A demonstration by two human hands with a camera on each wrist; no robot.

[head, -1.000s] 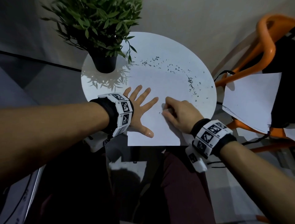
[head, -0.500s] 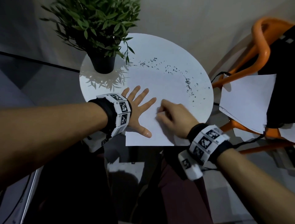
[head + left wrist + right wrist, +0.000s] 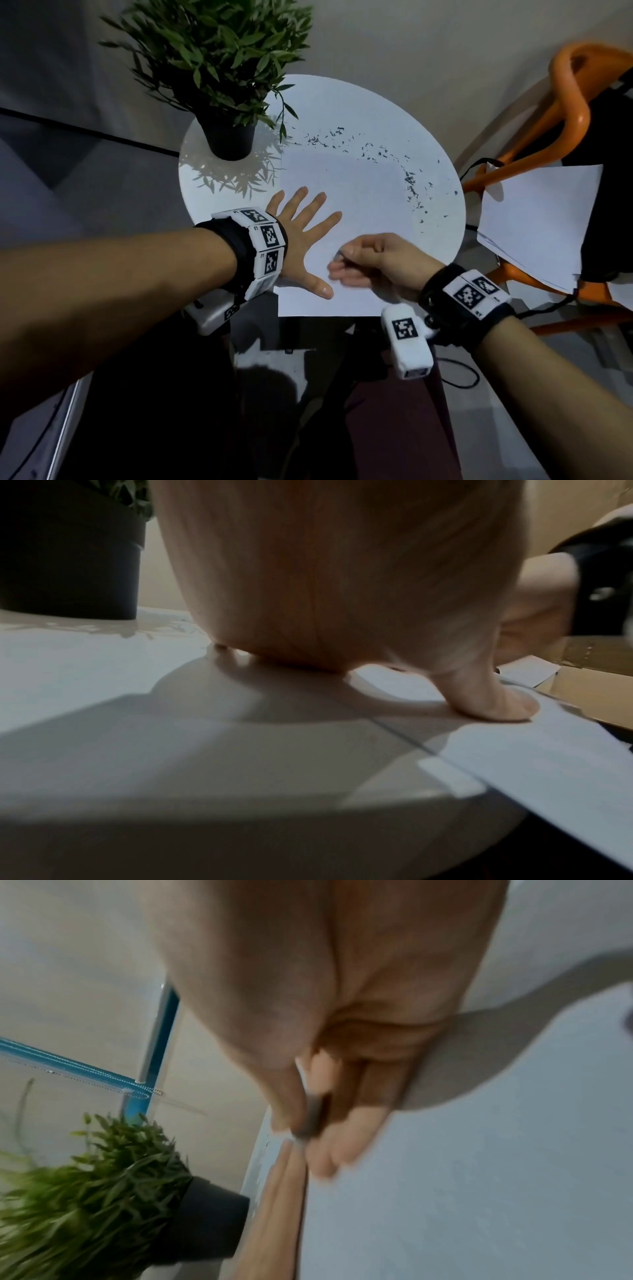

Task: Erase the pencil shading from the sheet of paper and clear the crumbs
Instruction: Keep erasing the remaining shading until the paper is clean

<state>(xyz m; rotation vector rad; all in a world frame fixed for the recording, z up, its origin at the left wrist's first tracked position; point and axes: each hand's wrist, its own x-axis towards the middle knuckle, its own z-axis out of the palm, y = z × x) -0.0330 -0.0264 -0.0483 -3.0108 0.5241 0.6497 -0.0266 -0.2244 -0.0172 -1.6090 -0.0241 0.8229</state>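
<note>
Head view shows a round white tabletop (image 3: 205,192) with a sheet of paper (image 3: 342,192) lying across its middle, the near edge of the sheet hanging past the tabletop's near edge. The left hand (image 3: 301,240) lies flat on the sheet's near left corner, fingers straight and spread, thumb (image 3: 486,702) pressing the paper down. The right hand (image 3: 370,263) sits over the sheet's near edge, motion-blurred; in the right wrist view its thumb and fingers pinch a small grey eraser (image 3: 313,1115), the other fingers loosely extended. Dark crumbs (image 3: 407,178) are scattered in an arc along the sheet's far and right edges and onto the bare tabletop there. A potted plant (image 3: 229,137) stands at the tabletop's far left edge. Off to the right, loose sheets (image 3: 534,219) rest on an orange chair (image 3: 575,102).
</note>
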